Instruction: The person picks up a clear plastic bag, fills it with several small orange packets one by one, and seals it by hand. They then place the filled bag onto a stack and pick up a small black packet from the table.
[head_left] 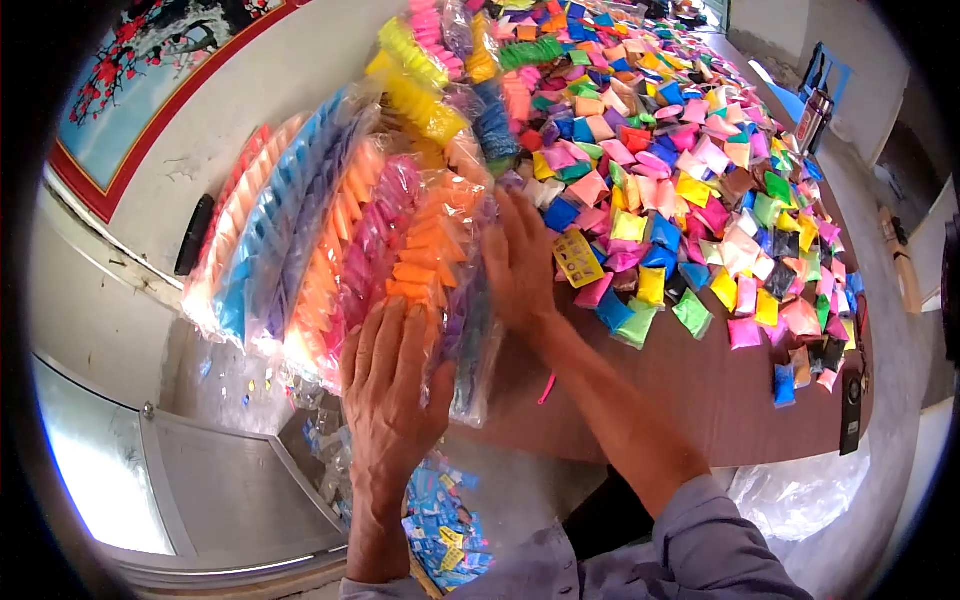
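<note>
Long clear plastic bags of small coloured packets lie side by side at the left of the table. My left hand (390,380) rests flat on the near end of a bag of orange packets (430,245), its fingers stretched out. Against the right side of the row lies my right hand (520,260), slightly blurred, with fingers extended, beside a bag of purple and dark packets (472,300). Neither hand grips anything that I can see. Further left are a bag of pink packets (375,225) and a bag of blue packets (265,240).
A wide heap of loose coloured packets (690,190) covers much of the brown table (600,400). A yellow card (578,260) lies at its edge. A flask (815,115) stands at the far right. Below the table, blue packaging (445,530) fills a container.
</note>
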